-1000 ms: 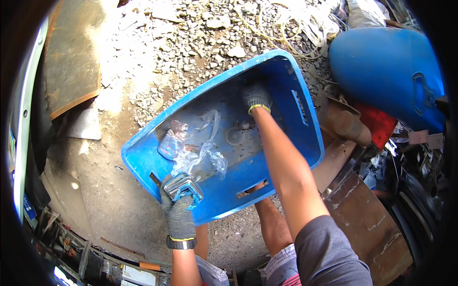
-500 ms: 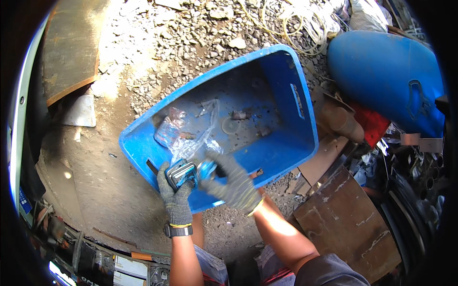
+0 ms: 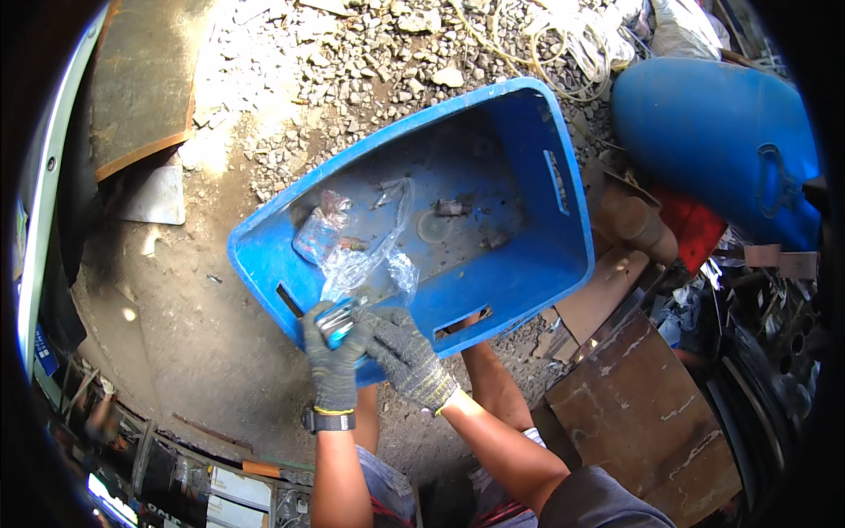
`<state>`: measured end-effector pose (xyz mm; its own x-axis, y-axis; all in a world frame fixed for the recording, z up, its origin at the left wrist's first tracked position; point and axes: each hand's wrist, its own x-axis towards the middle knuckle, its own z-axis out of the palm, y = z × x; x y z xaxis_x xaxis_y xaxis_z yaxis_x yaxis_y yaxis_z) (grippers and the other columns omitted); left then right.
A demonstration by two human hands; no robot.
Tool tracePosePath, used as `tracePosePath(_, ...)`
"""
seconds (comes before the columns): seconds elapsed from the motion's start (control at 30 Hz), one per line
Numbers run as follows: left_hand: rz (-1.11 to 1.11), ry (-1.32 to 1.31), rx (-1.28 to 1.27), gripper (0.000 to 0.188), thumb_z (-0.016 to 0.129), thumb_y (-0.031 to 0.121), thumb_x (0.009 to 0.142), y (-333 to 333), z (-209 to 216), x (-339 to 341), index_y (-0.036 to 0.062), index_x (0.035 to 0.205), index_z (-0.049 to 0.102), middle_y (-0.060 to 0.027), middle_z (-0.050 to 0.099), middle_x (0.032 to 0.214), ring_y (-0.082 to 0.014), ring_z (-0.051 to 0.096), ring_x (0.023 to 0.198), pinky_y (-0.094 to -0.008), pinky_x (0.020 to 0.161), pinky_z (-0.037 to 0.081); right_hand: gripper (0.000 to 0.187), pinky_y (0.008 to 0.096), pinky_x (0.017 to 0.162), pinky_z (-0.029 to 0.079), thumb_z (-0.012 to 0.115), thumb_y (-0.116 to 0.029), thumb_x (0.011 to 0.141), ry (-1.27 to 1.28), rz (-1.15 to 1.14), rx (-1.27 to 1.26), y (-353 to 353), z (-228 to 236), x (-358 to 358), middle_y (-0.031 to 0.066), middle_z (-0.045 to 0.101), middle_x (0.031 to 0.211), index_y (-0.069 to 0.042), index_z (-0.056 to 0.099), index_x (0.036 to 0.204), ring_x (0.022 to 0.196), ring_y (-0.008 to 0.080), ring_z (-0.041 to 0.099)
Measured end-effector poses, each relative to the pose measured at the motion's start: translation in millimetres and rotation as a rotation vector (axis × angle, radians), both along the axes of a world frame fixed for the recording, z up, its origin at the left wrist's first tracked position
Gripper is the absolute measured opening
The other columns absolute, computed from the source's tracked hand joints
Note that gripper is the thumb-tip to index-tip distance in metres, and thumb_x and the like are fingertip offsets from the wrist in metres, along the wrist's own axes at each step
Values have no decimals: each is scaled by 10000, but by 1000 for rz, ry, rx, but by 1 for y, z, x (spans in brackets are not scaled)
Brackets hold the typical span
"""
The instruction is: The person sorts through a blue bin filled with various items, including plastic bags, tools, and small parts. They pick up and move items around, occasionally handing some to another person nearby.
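My left hand [image 3: 333, 365], in a grey knitted glove, is closed round a small silver-and-blue block [image 3: 335, 324] with shiny layered edges; its exact kind is unclear. Close against it is my right hand [image 3: 400, 348], gloved the same way, with its fingers bent together at the block's side. What the right fingers hold, if anything, is hidden. Both hands are over the near rim of a blue plastic tub [image 3: 576, 220]. Inside the tub, just beyond my hands, lie a crumpled clear plastic bag [image 3: 365, 264] and a reddish translucent packet [image 3: 321, 229].
Gravel [image 3: 378, 106] and bare ground surround the tub. A large blue drum [image 3: 704, 141] lies at the far right, near a coiled pale hose [image 3: 563, 62]. Brown board [image 3: 642, 414] and scrap metal are on the right; a rusty-edged panel [image 3: 145, 79] stands at left.
My right hand, blurred and apart with something blue by its fingers before, has moved left against my left hand. The block has turned in my left hand. The view has shifted slightly.
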<state>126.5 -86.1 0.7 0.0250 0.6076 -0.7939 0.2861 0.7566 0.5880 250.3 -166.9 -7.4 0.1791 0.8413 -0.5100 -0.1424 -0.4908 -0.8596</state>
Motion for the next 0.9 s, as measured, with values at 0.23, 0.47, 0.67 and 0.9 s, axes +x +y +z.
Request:
tracePosePath(0.23, 236, -265, -9, 498, 752, 199, 942, -1, -9, -44, 101, 1379, 535, -63, 624, 1206, -189, 627, 1073, -355, 877, 567, 419, 403, 1072, 479, 639, -172, 1018, 379, -310, -300, 7, -28, 14, 133, 699, 1329, -18, 614, 1407, 1216, 217, 643)
tracePosePath(0.47, 407, -370, 39, 461, 677, 262, 1014, 7, 9, -50, 87, 1414, 528, -84, 621, 1261, -198, 615, 1091, -377, 897, 547, 485, 461, 1023, 511, 727, -282, 906, -472, 158, -384, 13, -141, 64, 257, 676, 1259, -45, 652, 1322, 1167, 415, 653)
tracePosePath(0.67, 572, -391, 97, 490, 670, 285, 1008, 12, 11, -72, 65, 1418, 518, -123, 633, 1276, -253, 622, 1166, -417, 1011, 508, 819, 492, 1109, 454, 796, -340, 823, -581, 332, -236, 97, -185, 21, 249, 574, 1432, -44, 458, 1507, 1296, 425, 575)
tracePosePath(0.9, 482, -254, 152, 414, 627, 294, 1045, 10, 11, -78, 56, 1374, 546, -110, 639, 1239, -205, 636, 1089, -374, 922, 550, 958, 462, 1078, 476, 826, -351, 776, -718, 447, -276, 141, -189, -76, 231, 593, 1400, -34, 369, 1557, 1261, 420, 592)
